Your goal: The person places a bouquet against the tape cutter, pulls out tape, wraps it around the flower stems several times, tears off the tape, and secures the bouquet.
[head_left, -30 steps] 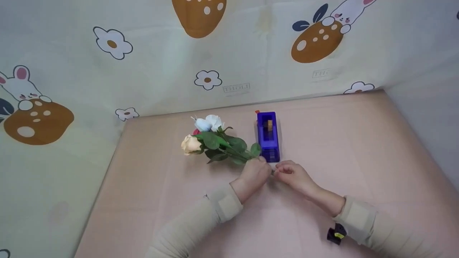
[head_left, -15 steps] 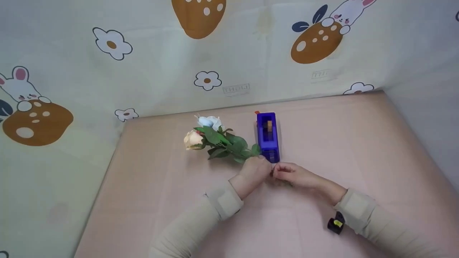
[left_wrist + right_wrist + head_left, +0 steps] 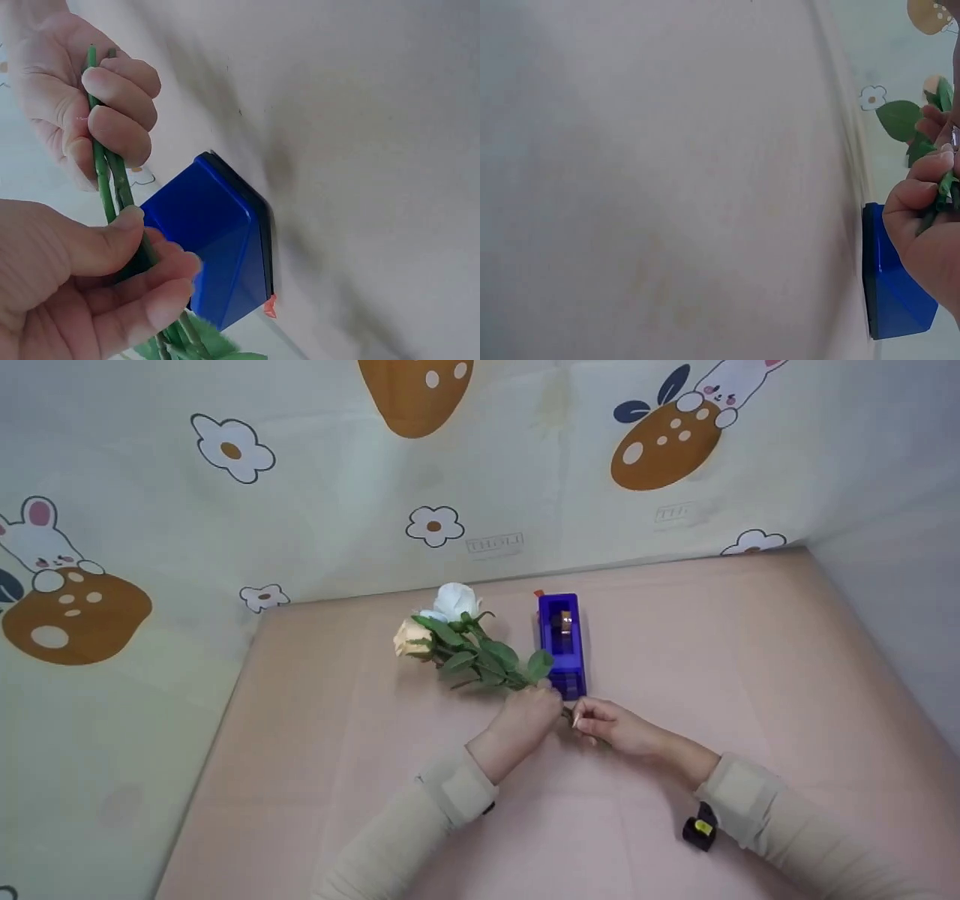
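My left hand (image 3: 525, 716) grips a bunch of artificial roses by their green stems (image 3: 112, 176), with thumb and fingers round them. A white rose (image 3: 456, 601) and a cream rose (image 3: 412, 639) point up and left, above green leaves (image 3: 491, 656). My right hand (image 3: 619, 727) holds the lower stem ends with curled fingers, just right of the left hand. A small pale bit, perhaps tape, shows at its fingertips. A blue tape dispenser (image 3: 561, 641) stands directly behind both hands. In the left wrist view, stem tips poke out past the right hand (image 3: 94, 97).
A pink cloth (image 3: 675, 645) covers the table. Behind it rises a pale backdrop (image 3: 337, 510) printed with rabbits and flowers. An orange tab (image 3: 538, 594) sticks out at the dispenser's far end. A black wrist device (image 3: 699, 829) hangs under the right sleeve.
The bunch has turned in my left hand: the white rose stands higher, and the red bloom glimpsed earlier is hidden. My left hand has shifted slightly left; the dispenser stays put.
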A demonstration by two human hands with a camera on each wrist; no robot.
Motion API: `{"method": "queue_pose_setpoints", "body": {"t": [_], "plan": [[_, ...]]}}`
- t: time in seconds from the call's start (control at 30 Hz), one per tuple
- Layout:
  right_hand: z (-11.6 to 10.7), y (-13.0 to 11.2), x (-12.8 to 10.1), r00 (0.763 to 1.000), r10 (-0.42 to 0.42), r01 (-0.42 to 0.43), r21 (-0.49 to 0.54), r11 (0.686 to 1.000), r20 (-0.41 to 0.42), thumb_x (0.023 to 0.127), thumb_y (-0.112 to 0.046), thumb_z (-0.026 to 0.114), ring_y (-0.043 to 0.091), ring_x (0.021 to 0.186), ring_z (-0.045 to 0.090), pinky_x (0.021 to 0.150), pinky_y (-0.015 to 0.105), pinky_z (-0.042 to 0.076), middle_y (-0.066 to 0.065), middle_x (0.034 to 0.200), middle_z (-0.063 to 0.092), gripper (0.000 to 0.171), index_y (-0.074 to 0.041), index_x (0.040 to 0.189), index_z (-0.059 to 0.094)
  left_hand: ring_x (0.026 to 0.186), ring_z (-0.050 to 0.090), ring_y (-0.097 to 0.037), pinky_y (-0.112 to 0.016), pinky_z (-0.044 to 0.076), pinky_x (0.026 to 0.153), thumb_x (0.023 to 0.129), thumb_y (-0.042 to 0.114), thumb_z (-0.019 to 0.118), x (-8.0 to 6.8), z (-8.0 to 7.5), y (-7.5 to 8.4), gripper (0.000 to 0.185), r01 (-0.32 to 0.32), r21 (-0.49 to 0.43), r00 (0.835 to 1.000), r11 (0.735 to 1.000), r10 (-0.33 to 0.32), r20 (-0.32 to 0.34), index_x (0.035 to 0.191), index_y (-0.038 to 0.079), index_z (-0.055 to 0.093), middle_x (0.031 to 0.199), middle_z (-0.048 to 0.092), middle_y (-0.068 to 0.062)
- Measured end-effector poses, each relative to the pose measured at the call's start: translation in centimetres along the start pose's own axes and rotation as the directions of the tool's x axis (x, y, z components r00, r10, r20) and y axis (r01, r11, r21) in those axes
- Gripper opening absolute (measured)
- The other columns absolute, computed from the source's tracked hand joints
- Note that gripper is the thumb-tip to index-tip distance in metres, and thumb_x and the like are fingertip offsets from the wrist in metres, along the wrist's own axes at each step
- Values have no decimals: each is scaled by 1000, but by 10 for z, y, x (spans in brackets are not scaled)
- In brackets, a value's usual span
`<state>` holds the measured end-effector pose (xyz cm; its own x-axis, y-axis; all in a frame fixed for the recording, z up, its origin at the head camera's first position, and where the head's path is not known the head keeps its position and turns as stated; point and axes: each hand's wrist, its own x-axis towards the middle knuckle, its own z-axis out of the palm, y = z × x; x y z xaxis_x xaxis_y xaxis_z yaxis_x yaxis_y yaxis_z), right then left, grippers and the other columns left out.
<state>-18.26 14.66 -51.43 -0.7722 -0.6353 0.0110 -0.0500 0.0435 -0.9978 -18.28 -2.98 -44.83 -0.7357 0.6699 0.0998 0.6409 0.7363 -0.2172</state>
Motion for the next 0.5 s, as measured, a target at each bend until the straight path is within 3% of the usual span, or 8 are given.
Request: {"method": "queue_pose_setpoints", "body": {"t": [0.1,0.13,0.2,0.27,0.33,0.4,0.5], "plan": [[-1,0,-1,1000,-11,11,9,1000,-1,95,-3,42,9,65,44,63,20,37,-3,73,48,21,17,89,39,69,63,-13,-20,50,55,83,0,59,-7,-3,-4,21,-9,-114,996,993,-1,-86,104,1,64,92,61,-6],[-1,1,-1,1000,-11,11,12,1000,-3,94,-3,42,9,65,44,63,20,37,-2,73,48,20,17,88,39,73,64,-15,-21,51,58,84,-1,59,-10,-5,-6,25,-2,-190,994,982,-19,-106,108,0,63,96,61,-8],[-1,1,-2,1000,-3,3,8,1000,-6,94,-2,41,9,65,44,63,20,36,-2,72,48,19,16,88,39,78,65,-17,-23,52,63,85,2,59,-15,-10,-9,25,37,-368,990,929,-83,-111,109,-1,63,99,63,-10],[-1,1,-2,1000,4,-4,-4,1000,-6,95,-2,41,8,65,44,63,21,36,-2,71,46,18,15,88,40,76,63,-17,-23,51,65,86,6,59,-20,-14,-13,15,113,-534,987,838,-159,-39,97,-1,66,90,65,-9],[-1,0,-1,1000,11,-12,-6,1000,-7,95,-3,41,8,66,44,64,21,35,-3,71,46,18,14,88,40,63,57,-15,-23,46,57,88,13,59,-23,-13,-18,18,229,-678,972,699,-207,115,81,-2,66,70,60,-6],[0,0,0,1000,-3,3,-1,1000,-4,96,-4,41,7,66,44,64,21,35,-3,72,45,19,14,88,39,57,49,-14,-24,40,54,90,21,57,-25,-5,-22,27,355,-772,935,528,-214,284,80,-3,65,62,53,-3],[1,-1,2,999,-34,34,33,999,-1,96,-5,40,6,67,44,64,21,35,-4,74,46,21,14,89,38,58,45,-14,-24,37,53,92,33,53,-24,15,-26,38,480,-858,869,182,-230,438,91,-4,63,64,51,-3]]}}
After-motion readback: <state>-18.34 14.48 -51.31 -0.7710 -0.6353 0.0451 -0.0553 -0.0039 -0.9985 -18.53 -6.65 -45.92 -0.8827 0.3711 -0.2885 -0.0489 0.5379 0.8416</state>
